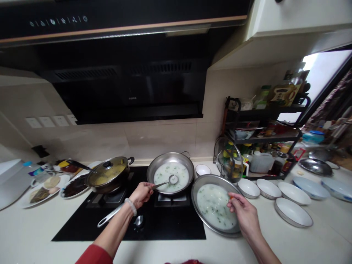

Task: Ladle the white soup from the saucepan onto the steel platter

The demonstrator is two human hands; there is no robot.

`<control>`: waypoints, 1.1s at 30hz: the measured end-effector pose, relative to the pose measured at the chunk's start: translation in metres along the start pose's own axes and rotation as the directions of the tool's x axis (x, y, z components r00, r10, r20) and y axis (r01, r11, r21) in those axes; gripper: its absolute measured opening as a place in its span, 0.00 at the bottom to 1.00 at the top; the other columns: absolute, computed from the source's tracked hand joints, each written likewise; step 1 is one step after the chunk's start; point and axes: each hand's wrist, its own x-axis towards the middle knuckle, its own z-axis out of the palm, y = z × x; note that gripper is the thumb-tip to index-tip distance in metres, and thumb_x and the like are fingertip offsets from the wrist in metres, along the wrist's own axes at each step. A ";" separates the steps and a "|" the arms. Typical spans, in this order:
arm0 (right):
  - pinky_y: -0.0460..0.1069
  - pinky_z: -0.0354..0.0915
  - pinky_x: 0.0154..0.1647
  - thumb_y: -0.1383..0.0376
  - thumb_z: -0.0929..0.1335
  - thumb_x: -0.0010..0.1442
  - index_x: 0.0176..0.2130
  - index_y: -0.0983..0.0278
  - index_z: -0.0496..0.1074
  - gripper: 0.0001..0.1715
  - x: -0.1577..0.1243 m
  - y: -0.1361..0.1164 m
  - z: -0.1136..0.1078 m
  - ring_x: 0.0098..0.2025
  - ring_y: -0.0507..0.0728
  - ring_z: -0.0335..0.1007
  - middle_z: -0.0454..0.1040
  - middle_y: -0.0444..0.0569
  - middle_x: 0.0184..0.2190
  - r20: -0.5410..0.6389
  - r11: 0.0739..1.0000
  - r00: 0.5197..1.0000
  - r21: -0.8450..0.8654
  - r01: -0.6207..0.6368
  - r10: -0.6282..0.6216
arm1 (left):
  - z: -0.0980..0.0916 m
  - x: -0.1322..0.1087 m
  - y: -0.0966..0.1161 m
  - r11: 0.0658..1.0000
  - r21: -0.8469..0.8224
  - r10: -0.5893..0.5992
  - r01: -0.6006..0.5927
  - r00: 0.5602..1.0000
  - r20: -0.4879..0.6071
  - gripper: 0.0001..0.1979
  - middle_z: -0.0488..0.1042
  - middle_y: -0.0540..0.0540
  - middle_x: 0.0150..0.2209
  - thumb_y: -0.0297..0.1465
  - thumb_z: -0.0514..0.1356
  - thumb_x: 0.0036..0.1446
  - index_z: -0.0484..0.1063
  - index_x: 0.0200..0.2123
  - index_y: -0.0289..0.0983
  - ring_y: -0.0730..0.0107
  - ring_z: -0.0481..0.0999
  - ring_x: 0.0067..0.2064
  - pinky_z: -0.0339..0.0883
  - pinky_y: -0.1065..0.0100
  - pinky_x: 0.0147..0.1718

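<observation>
My left hand [141,194] is closed round the long handle of a metal ladle [167,182], whose bowl dips into white soup with green bits in a steel pot [170,176] on the right burner. A bead bracelet sits on that wrist. My right hand [243,212] pinches the near right rim of a wide steel basin [216,207], tilted beside the hob and partly filled with the same white soup. A small orange bit shows at the fingertips.
A lidded pan [108,178] of yellow food sits on the left burner of the black hob [165,223]. Plates of food [44,187] lie at left. Several empty white bowls [275,190] line the counter right. A glass lid [229,161] leans against a loaded rack [264,135].
</observation>
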 end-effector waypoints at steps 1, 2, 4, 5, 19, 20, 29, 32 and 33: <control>0.47 0.62 0.21 0.59 0.70 0.40 0.32 0.64 0.74 0.16 0.000 0.000 0.000 0.21 0.53 0.65 0.72 0.44 0.18 0.002 1.000 1.000 0.001 0.000 0.000 | 0.000 -0.001 0.001 1.000 -0.002 -0.007 0.007 1.000 0.001 0.08 0.58 0.60 0.14 0.29 0.57 0.52 0.64 0.36 0.33 0.86 0.46 0.13 0.34 0.77 0.15; 0.47 0.62 0.22 0.59 0.70 0.40 0.32 0.64 0.74 0.16 0.000 0.001 0.000 0.21 0.53 0.65 0.72 0.44 0.18 0.004 1.000 1.000 0.003 0.001 -0.001 | 0.000 -0.001 0.002 1.000 -0.003 -0.009 0.009 1.000 0.002 0.08 0.58 0.60 0.14 0.29 0.56 0.52 0.64 0.36 0.33 0.86 0.46 0.13 0.34 0.77 0.15; 0.47 0.61 0.22 0.59 0.70 0.40 0.32 0.64 0.74 0.17 0.000 0.000 0.000 0.21 0.52 0.64 0.71 0.43 0.18 0.002 1.000 1.000 0.009 0.001 -0.001 | 0.000 -0.003 0.005 1.000 -0.008 -0.002 0.002 1.000 0.007 0.08 0.58 0.60 0.14 0.28 0.57 0.52 0.64 0.36 0.33 0.87 0.45 0.13 0.34 0.77 0.15; 0.46 0.61 0.22 0.59 0.70 0.40 0.32 0.64 0.74 0.17 0.000 0.000 0.000 0.21 0.52 0.64 0.71 0.43 0.18 0.002 1.000 1.000 0.012 0.000 0.000 | 0.000 -0.003 0.006 1.000 -0.011 0.002 -0.002 1.000 0.012 0.08 0.58 0.60 0.14 0.28 0.57 0.51 0.64 0.36 0.33 0.87 0.45 0.13 0.34 0.77 0.15; 0.47 0.61 0.21 0.60 0.70 0.40 0.31 0.64 0.74 0.15 0.001 -0.001 -0.001 0.21 0.53 0.65 0.71 0.43 0.18 -0.014 1.000 1.000 0.026 0.000 0.000 | 0.013 -0.016 0.025 0.997 -0.040 0.067 -0.062 0.989 0.134 0.15 0.59 0.60 0.16 0.34 0.62 0.47 0.65 0.37 0.32 0.87 0.47 0.14 0.33 0.76 0.16; 0.47 0.61 0.21 0.60 0.70 0.40 0.31 0.63 0.74 0.15 0.001 -0.001 -0.002 0.21 0.53 0.65 0.71 0.43 0.18 -0.016 1.000 1.000 0.021 0.002 -0.002 | 0.016 -0.019 0.028 0.997 -0.042 0.074 -0.069 0.986 0.146 0.15 0.59 0.60 0.16 0.34 0.62 0.47 0.66 0.37 0.32 0.87 0.47 0.14 0.32 0.76 0.16; 0.47 0.62 0.22 0.58 0.70 0.39 0.32 0.64 0.74 0.17 0.002 -0.006 -0.010 0.22 0.53 0.66 0.71 0.44 0.18 -0.047 1.000 0.999 0.017 0.023 -0.023 | 0.066 -0.044 0.037 0.996 0.036 0.070 -0.082 0.964 0.257 0.18 0.59 0.60 0.17 0.36 0.62 0.49 0.67 0.41 0.32 0.87 0.47 0.14 0.33 0.76 0.15; 0.47 0.62 0.22 0.58 0.71 0.39 0.32 0.65 0.74 0.18 0.002 -0.005 -0.012 0.22 0.53 0.66 0.72 0.44 0.18 -0.058 0.999 0.998 0.033 0.023 -0.021 | 0.089 -0.042 0.023 0.993 0.099 0.039 -0.069 0.960 0.278 0.15 0.61 0.59 0.17 0.34 0.60 0.50 0.66 0.40 0.33 0.86 0.48 0.13 0.35 0.76 0.15; 0.47 0.62 0.22 0.58 0.71 0.39 0.32 0.65 0.74 0.18 0.002 -0.005 -0.012 0.22 0.53 0.66 0.72 0.44 0.18 -0.060 0.999 0.998 0.034 0.022 -0.020 | 0.096 -0.040 0.017 0.990 0.127 0.019 -0.058 0.957 0.289 0.13 0.60 0.59 0.16 0.34 0.59 0.51 0.66 0.39 0.33 0.85 0.48 0.13 0.35 0.76 0.15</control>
